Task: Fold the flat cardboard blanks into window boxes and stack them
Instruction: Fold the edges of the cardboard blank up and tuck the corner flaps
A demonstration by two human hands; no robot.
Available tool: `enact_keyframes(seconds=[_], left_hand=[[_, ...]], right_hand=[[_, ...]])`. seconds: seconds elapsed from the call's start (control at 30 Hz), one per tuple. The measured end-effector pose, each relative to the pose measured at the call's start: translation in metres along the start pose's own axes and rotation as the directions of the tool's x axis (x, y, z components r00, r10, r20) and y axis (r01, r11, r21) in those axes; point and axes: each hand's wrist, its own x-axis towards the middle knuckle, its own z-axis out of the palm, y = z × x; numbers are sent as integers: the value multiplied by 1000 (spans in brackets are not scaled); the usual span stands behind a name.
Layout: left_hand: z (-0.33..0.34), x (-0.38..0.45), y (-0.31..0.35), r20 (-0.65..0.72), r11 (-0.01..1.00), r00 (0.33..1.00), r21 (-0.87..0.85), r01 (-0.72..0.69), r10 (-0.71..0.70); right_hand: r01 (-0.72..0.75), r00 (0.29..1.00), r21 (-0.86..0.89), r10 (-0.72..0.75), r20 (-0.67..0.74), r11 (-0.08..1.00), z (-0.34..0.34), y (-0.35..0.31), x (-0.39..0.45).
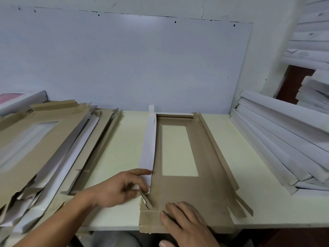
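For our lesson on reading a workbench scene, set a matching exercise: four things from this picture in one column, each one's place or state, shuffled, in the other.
Things
1. left hand
2. right hand
3. pile of flat blanks
4. stack of folded white boxes

Place or state
A. at the table's right end
B. flat on the blank's near end
C. at the table's left end
D. lifting the white side flap

Pairs: 1-D, 2-B, 3-C, 4-A

Left hand [122,187] fingers curled, pinching; right hand [185,223] flat, pressing down
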Motion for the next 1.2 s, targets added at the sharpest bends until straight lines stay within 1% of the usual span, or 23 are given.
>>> enact_keyframes(seconds=[0.13, 0.2, 0.23, 0.27, 0.3, 0.33, 0.37, 0.4, 0.43, 0.47, 0.5, 0.53, 0.57, 0.6, 0.63, 0.67, 0.7, 0.73, 0.77, 0.9, 0.97, 1.1, 1.2], left_hand=[[-6, 3, -4, 45, 975, 996, -207, 85, -78], [-4, 3, -3, 10, 974, 995, -201, 102, -102], [-2, 4, -2, -32, 978, 993, -177, 107, -115], [2, 4, 1, -83, 985, 989, -132, 109, -120], [7, 5, 3, -139, 994, 985, -49, 98, -104], [14, 6, 5, -191, 994, 979, 61, 85, -72], [20, 7, 8, -235, 980, 971, 184, 79, -34], [26, 7, 10, -267, 953, 964, 294, 78, 4], [32, 8, 12, -285, 925, 958, 373, 78, 35], [37, 9, 14, -292, 904, 955, 422, 76, 56], [41, 9, 15, -296, 892, 953, 445, 81, 61], [45, 10, 16, -302, 885, 952, 456, 94, 55], [47, 11, 17, -311, 880, 949, 463, 111, 44], [49, 12, 18, -319, 874, 947, 468, 127, 33], [50, 13, 18, -323, 869, 946, 474, 140, 23], [50, 13, 19, -323, 865, 946, 479, 149, 16], [51, 14, 19, -321, 863, 947, 480, 154, 10], [51, 14, 19, -316, 862, 949, 483, 155, 6], [51, 14, 20, -306, 860, 952, 486, 152, 5], [52, 13, 19, -287, 851, 958, 503, 152, -1], [54, 12, 19, -293, 834, 956, 531, 152, 12], [58, 11, 23, -327, 754, 944, 630, 186, 40], [57, 12, 28, -298, 709, 953, 683, 176, 51]], right_hand=[[-21, 995, -27, 24, 99, 999, -2, 3, -1], [-4, 992, -57, 11, 126, 998, 0, 3, -6], [6, 988, -34, 0, 156, 999, -1, 4, -7], [-1, 984, -20, 5, 176, 1000, -4, 2, -7], [18, 986, -17, -15, 165, 1000, -6, 2, -7], [43, 989, -27, -39, 145, 999, -8, 3, -7], [41, 991, 27, -44, 122, 999, -15, 6, -6], [19, 996, 178, -33, 79, 984, -24, 13, -3], [-69, 995, 361, 39, 90, 930, -35, 25, 0], [-207, 978, 487, 181, 99, 849, -47, 41, 3], [-291, 940, 541, 341, 8, 789, -55, 62, 7], [-353, 856, 529, 495, -151, 772, -58, 87, 11], [-439, 748, 492, 610, -262, 751, -61, 114, 15], [-550, 663, 449, 695, -278, 704, -61, 140, 19], [-656, 616, 400, 760, -207, 640, -61, 163, 25], [-739, 598, 330, 798, -81, 587, -57, 181, 30], [-794, 581, 251, 813, 47, 553, -51, 195, 34], [-815, 574, 186, 807, 138, 548, -44, 205, 38], [-814, 581, 150, 793, 182, 561, -38, 209, 41], [-746, 666, 188, 710, 230, 639, -25, 197, 63], [-710, 701, 150, 668, 251, 688, -22, 186, 68], [-639, 760, 73, 615, 209, 765, -18, 168, 66], [-558, 828, 77, 547, 125, 826, -19, 160, 57]])
